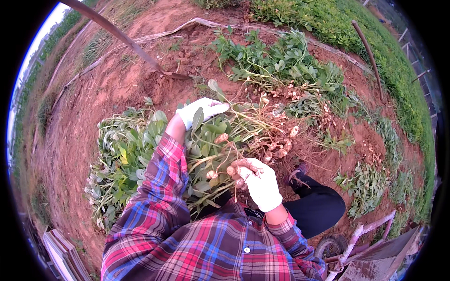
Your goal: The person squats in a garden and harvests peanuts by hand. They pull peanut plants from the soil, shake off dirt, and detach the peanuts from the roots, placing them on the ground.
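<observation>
Peanut plant [234,122], uprooted, lies between our two hands. Long axis slants: leaves [204,147] at lower left, stems running up and right to tangled roots [269,112]. Most pods [281,151] hang at that root end, a few dangle lower, toward us.

Key relation, as we judge it: our white-gloved right hand [261,183] is the nearer one to the pods, just below the root end, on our side of the plant. Our white-gloved left hand [200,111] is on the far side, over the leafy part.

Right pose: wrist comes from lower right, back of the hand mostly up, fingers aimed up-left and curled nearly closed around a small bunch of pods; fingertips soil-stained. Left pose: arm reaches forward, fingers together and pointing right, only partly bent; we can't tell whether it grips the stems or just rests on them.

Around us: leafy pile [124,150] at left, second heap [293,63] ahead, both on red soil [115,91].
</observation>
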The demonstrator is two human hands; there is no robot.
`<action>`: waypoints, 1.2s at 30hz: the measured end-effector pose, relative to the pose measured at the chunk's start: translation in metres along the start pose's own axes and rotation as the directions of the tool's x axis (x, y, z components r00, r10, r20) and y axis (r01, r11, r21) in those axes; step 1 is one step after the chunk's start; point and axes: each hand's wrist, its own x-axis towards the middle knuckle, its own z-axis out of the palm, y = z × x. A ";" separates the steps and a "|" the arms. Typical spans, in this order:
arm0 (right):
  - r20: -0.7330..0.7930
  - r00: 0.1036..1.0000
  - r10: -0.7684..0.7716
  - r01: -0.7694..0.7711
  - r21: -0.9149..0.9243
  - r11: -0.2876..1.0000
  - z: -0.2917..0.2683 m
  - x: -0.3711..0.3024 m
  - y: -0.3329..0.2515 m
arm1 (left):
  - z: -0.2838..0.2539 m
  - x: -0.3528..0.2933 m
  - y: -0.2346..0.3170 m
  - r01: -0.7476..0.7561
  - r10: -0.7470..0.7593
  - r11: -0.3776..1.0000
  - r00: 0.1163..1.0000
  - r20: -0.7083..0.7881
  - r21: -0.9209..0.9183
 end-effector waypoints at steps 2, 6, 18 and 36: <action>0.032 0.998 0.048 -0.045 -0.068 0.997 0.001 -0.001 -0.011 | -0.001 0.000 -0.002 0.013 -0.013 1.000 1.000 0.009 -0.015; 0.042 0.995 0.086 -0.087 0.020 0.996 -0.002 -0.003 -0.010 | -0.001 0.002 -0.004 -0.004 0.005 0.999 1.000 0.015 -0.040; -0.152 0.891 -0.428 0.348 -0.377 0.858 0.004 0.000 -0.075 | -0.001 0.000 -0.005 -0.037 0.037 0.999 0.999 -0.009 0.019; -0.084 0.979 -0.183 0.196 0.185 0.963 -0.003 -0.009 -0.058 | -0.002 0.006 -0.012 -0.041 0.041 0.999 0.999 -0.009 0.011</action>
